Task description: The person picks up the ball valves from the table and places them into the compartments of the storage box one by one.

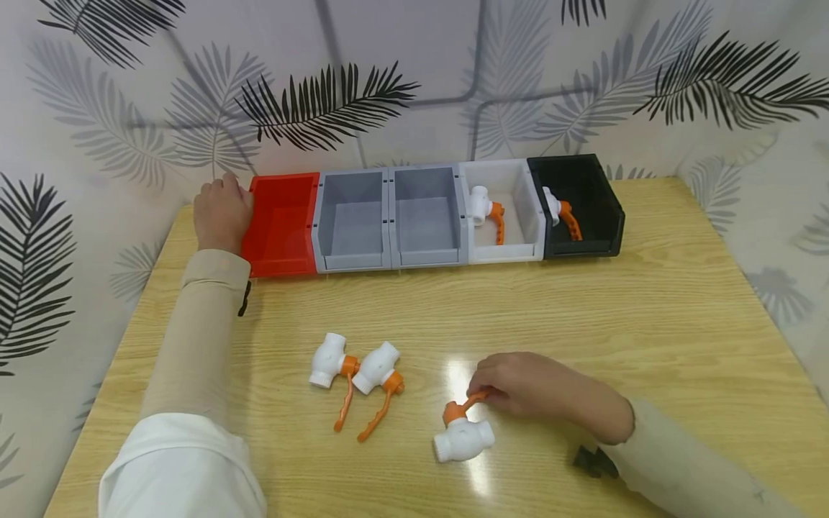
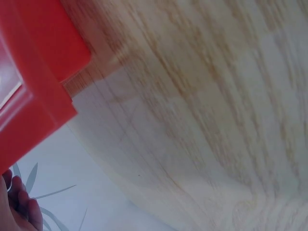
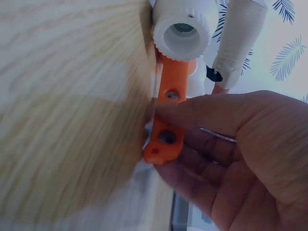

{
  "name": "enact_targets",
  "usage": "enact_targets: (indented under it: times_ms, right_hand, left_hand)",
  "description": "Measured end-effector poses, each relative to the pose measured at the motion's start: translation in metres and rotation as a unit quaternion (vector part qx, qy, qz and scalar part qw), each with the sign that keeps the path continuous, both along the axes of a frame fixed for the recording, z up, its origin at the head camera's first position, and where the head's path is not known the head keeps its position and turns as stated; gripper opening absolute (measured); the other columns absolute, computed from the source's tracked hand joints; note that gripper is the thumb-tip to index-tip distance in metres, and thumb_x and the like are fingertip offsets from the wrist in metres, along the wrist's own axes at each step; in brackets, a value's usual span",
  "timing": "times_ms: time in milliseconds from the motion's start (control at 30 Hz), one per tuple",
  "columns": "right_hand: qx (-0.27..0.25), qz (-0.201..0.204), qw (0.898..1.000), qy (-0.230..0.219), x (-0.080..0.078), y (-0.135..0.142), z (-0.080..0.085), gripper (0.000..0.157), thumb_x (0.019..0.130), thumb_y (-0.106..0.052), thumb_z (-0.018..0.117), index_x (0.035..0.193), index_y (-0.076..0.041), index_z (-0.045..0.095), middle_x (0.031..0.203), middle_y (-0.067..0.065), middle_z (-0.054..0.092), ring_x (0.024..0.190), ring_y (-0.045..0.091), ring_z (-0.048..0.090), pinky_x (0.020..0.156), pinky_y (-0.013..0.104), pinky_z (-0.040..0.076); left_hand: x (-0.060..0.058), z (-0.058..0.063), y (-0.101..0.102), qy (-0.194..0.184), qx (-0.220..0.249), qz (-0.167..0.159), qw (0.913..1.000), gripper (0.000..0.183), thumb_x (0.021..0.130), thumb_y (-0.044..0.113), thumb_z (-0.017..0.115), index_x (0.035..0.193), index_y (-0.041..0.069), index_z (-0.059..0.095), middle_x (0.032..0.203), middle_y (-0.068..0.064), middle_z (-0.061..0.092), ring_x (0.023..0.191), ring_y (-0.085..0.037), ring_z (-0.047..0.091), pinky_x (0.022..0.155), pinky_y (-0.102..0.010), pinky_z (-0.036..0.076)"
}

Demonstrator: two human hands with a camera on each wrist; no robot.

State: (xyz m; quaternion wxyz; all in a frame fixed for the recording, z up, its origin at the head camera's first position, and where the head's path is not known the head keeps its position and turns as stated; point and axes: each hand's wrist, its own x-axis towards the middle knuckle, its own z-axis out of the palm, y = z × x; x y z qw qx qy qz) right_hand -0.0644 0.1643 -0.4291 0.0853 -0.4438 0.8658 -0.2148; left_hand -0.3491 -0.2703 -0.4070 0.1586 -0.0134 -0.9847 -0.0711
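White bin [image 1: 518, 216]: one valve [image 1: 481, 206], apparently done.
Black bin [image 1: 592, 198]: another valve [image 1: 552, 206].
Table [image 1: 680, 288]: two valves [image 1: 378, 368] side by side, seemingly left.
Right hand [image 1: 524, 385]: pinches the orange handle [image 1: 475, 400] of a fifth valve [image 1: 463, 440].
Left hand [image 1: 222, 214]: beside red bin [image 1: 281, 223], grip unclear.

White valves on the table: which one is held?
The rightmost valve: the right hand pinches its orange handle; the other two lie side by side, untouched.

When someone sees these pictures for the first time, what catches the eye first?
The bright red bin stands out first, at the left end of the bin row, with the left hand at its outer side. Next come two white ball valves with orange handles on the wooden table, and a third to their right, its handle pinched by the right hand.
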Motion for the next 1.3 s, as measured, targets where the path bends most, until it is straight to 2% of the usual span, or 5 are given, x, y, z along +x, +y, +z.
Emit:
enact_targets:
  times_ms: [267, 700, 1033, 1300]
  right_hand:
    - [0.034, -0.034, 0.999, 0.015, 0.0042, -0.0033, 0.0056, 0.017, 0.074, -0.008, 0.064, 0.085, -0.021, 0.063, 0.078, -0.014, 0.055, 0.068, -0.001, 0.049, 0.059, 0.022, 0.044]
    - [0.046, -0.042, 0.998, 0.02, 0.006, -0.0073, 0.0055, 0.015, 0.074, -0.009, 0.066, 0.083, -0.02, 0.063, 0.076, -0.014, 0.054, 0.067, 0.0, 0.05, 0.058, 0.022, 0.044]
    - [0.03, -0.038, 0.999, 0.005, 0.006, -0.0071, 0.0037, 0.009, 0.077, -0.015, 0.065, 0.082, -0.022, 0.063, 0.076, -0.017, 0.055, 0.066, -0.003, 0.048, 0.059, 0.023, 0.044]
    - [0.015, -0.043, 0.999, -0.006, 0.0071, -0.0065, 0.0017, 0.009, 0.077, -0.015, 0.066, 0.082, -0.021, 0.064, 0.075, -0.017, 0.054, 0.064, -0.002, 0.048, 0.06, 0.021, 0.043]
  left_hand:
    - [0.002, 0.0017, 0.0017, -0.01, 0.0, 0.0, 1.0, 0.034, 0.09, 0.019, 0.025, 0.097, -0.007, 0.045, 0.09, -0.027, 0.05, 0.083, -0.044, 0.045, 0.076, -0.054, 0.036]
    - [-0.0027, -0.0019, -0.0022, -0.009, -0.004, 0.002, 1.0, 0.034, 0.09, 0.019, 0.026, 0.098, -0.007, 0.046, 0.091, -0.028, 0.051, 0.084, -0.045, 0.045, 0.076, -0.055, 0.036]
    - [-0.001, -0.0011, -0.0002, 0.007, 0.003, -0.003, 1.0, 0.034, 0.09, 0.019, 0.026, 0.097, -0.007, 0.046, 0.09, -0.027, 0.051, 0.082, -0.044, 0.045, 0.075, -0.054, 0.036]
    - [-0.0006, -0.0003, -0.0002, -0.018, -0.001, 0.004, 0.9998, 0.035, 0.09, 0.019, 0.026, 0.103, -0.007, 0.045, 0.097, -0.027, 0.051, 0.087, -0.044, 0.044, 0.078, -0.054, 0.035]
